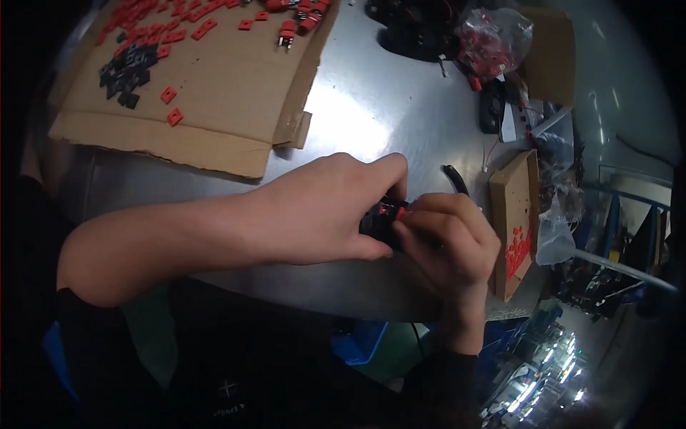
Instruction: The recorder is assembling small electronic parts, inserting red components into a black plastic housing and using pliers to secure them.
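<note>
My left hand (325,204) reaches across from the left and is closed around a small black part (379,227), holding it above the metal table's near edge. Much of that part is hidden by the fingers, and its exact kind cannot be made out. My right hand (457,239) meets it from the right, thumb and fingertips pinched on a small red piece (401,213) at the black part's side. Whether the red piece is seated in the black part or only touching it, I cannot tell.
A flattened cardboard tray (229,100) at the far left bears red pieces (204,28), black pieces (128,71) and red plugs (287,32). A cardboard box (500,214) with small red parts stands right. Behind lie a plastic bag (496,39) and a black curved tool handle (455,179).
</note>
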`<act>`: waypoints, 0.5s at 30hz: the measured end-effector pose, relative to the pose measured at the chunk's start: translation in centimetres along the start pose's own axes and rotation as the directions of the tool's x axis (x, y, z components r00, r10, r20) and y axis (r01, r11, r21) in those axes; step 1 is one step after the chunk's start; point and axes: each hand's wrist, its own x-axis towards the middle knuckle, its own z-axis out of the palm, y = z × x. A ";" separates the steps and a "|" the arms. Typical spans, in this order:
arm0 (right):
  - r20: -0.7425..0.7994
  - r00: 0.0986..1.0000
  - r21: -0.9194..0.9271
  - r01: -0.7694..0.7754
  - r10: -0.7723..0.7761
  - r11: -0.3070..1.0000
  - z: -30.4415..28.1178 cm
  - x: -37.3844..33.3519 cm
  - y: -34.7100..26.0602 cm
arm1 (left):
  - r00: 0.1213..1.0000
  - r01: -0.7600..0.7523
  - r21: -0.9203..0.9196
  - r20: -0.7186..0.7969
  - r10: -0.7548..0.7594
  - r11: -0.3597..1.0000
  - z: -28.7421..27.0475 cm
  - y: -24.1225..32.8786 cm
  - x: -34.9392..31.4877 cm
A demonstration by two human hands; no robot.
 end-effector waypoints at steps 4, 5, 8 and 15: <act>0.015 1.000 -0.035 0.001 -0.001 0.999 0.9 0.3 -0.6 | 0.997 -0.067 0.053 -0.037 0.069 0.996 0.2 -0.5 -0.4; 0.008 1.000 -0.067 0.013 -0.013 0.998 0.9 0.3 -0.8 | 0.997 -0.068 0.048 -0.043 0.071 0.996 0.2 -0.5 -0.4; -0.005 1.000 -0.076 0.022 -0.023 0.997 1.2 0.2 -0.8 | 0.996 -0.078 0.062 -0.040 0.081 0.995 0.4 -0.7 -0.3; 0.028 0.999 -0.018 -0.017 0.018 1.000 0.9 0.0 -0.1 | 0.998 -0.062 0.034 -0.013 0.062 0.998 0.3 -0.6 -0.1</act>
